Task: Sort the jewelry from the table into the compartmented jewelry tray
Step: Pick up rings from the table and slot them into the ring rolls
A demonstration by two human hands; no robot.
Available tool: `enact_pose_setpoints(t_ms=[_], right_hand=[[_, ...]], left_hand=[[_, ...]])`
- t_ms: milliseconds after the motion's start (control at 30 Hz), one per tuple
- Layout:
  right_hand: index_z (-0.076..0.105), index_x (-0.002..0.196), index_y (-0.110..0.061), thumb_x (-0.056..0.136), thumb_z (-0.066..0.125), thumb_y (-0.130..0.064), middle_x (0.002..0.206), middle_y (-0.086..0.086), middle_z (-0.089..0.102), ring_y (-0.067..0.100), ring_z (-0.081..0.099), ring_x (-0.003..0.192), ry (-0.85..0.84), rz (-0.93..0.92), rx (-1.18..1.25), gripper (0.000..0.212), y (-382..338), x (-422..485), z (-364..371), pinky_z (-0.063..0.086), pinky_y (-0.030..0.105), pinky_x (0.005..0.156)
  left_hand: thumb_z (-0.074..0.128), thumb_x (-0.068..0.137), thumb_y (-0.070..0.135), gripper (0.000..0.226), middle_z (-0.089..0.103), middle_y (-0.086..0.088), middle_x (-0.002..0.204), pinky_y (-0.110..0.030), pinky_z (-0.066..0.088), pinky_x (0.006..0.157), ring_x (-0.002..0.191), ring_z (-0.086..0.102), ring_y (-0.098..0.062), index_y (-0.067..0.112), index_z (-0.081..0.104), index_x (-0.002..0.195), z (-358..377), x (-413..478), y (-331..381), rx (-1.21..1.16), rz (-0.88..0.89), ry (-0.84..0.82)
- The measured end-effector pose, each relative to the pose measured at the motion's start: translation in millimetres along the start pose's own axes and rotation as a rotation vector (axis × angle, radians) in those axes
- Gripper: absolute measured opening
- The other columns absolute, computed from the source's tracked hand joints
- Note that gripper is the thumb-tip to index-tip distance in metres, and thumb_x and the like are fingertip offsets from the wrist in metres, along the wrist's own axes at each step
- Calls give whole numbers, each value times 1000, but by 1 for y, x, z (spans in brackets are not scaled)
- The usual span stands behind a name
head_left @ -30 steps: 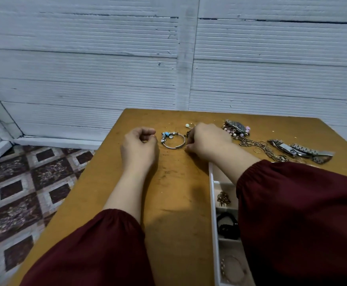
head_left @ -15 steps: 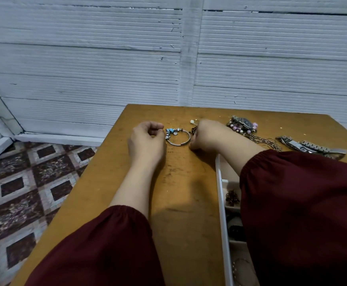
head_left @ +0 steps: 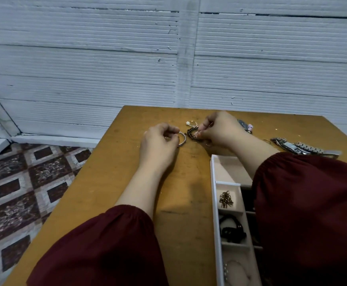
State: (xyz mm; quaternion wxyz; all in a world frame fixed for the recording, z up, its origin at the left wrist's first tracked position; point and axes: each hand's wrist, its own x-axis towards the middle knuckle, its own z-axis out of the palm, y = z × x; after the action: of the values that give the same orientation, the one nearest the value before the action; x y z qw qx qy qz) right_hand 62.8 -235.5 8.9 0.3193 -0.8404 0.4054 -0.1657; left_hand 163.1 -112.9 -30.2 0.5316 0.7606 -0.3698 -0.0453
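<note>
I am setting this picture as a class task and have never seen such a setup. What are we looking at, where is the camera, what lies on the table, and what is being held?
There is no machine here: a person in dark red sleeves works with bare hands. The camera sits on their head, looking forward and down, so the arms reach in from below. On the wooden table lies loose jewelry, including metal watches and a small flower piece. Beside it stands a white tray with compartments, which hold gold charms, a black band and a thin bracelet. The left hand holds a silver bangle. The right hand pinches a dark chain.
</note>
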Motion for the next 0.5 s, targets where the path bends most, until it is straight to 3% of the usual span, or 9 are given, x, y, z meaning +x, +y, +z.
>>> enact_pose_setpoints(t_ms=[67, 100, 233, 500], right_hand=[[59, 65, -20, 76, 77, -11, 73, 0, 65, 15, 62, 65, 59, 10, 14, 23, 6, 1, -8, 53, 27, 66], [59, 64, -21, 75, 77, -11, 72, -1, 66, 17, 64, 69, 94, 18, 16, 23, 10, 2, -11, 54, 29, 70], [60, 60, -21, 71, 77, -14, 66, -4, 65, 26, 67, 79, 193, 61, 87, 21, 24, 5, -19, 52, 49, 88], [58, 62, -20, 75, 76, -10, 64, -1, 63, 21, 63, 65, 192, 51, 105, 24, 44, 6, -37, 56, 37, 75]], left_hand=[[65, 79, 19, 12, 68, 9, 80, -37, 51, 84, 88, 62, -23, 30, 70, 82, 8, 0, 3, 51, 41, -35], [66, 80, 24, 11, 69, 7, 87, -35, 47, 88, 94, 59, -26, 32, 71, 85, 12, 1, 6, 104, 64, -51], [63, 86, 37, 15, 54, 2, 110, -30, 26, 92, 111, 37, -24, 36, 70, 99, 26, -1, 20, 383, 118, -112], [63, 81, 54, 28, 48, 2, 117, -35, 25, 92, 114, 32, -25, 33, 72, 97, 50, 5, 32, 559, 181, -137]])
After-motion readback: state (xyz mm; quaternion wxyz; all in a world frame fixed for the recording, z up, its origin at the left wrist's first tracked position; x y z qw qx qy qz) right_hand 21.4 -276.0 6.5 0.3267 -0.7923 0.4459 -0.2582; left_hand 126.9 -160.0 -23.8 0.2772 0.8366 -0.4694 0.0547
